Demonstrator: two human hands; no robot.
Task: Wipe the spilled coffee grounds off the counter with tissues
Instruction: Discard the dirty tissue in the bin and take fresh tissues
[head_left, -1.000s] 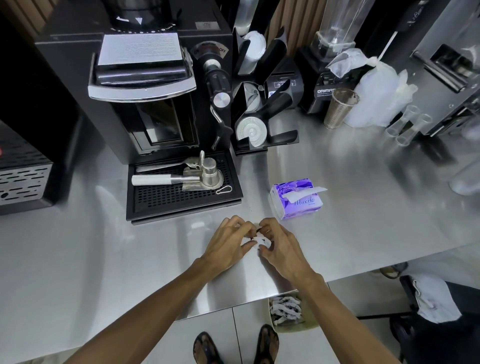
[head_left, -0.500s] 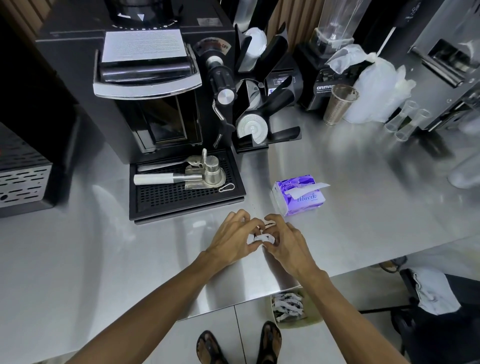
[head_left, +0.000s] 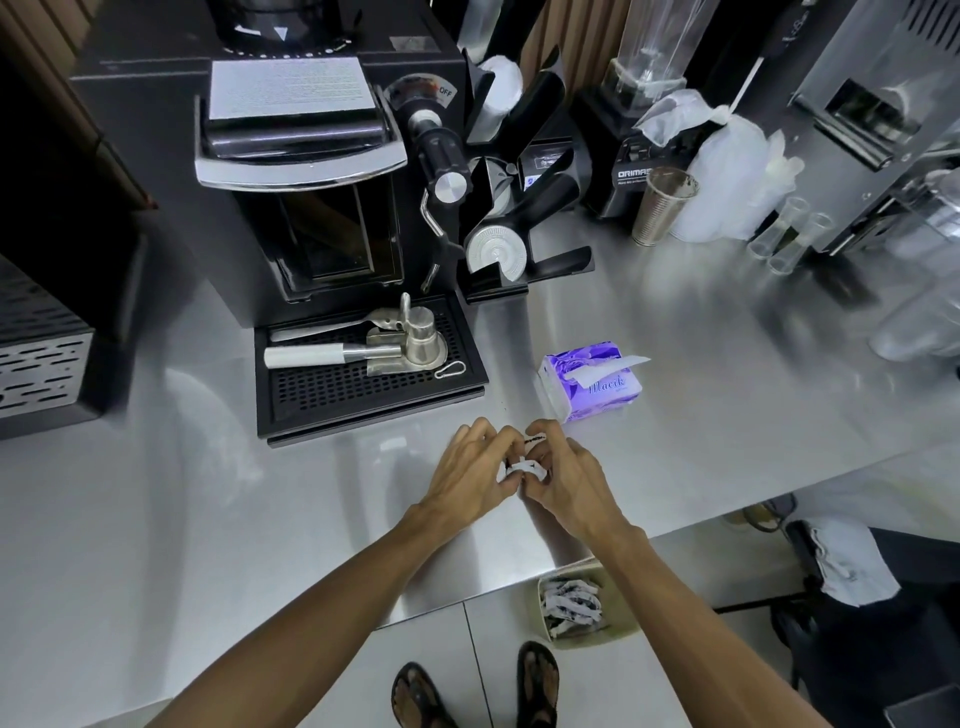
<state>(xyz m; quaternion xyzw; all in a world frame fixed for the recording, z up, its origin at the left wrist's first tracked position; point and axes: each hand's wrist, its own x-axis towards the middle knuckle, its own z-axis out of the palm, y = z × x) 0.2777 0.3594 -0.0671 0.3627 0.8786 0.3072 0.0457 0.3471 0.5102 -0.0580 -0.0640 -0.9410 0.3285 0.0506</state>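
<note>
Left hand (head_left: 475, 470) and right hand (head_left: 569, 480) meet, fingers curled around one crumpled tissue (head_left: 525, 469) on the counter (head_left: 727, 415); dark grounds (head_left: 535, 440) lie just beyond the fingertips. Best practice: cup inward and lift the wad closed, so nothing scatters.

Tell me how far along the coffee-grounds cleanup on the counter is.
Done: crumpled used tissues fill the bin below the counter edge. In hand: the left hand and right hand bunch one tissue together on the steel counter. Left: a few dark specks near the purple tissue pack, then binning this tissue.
</note>
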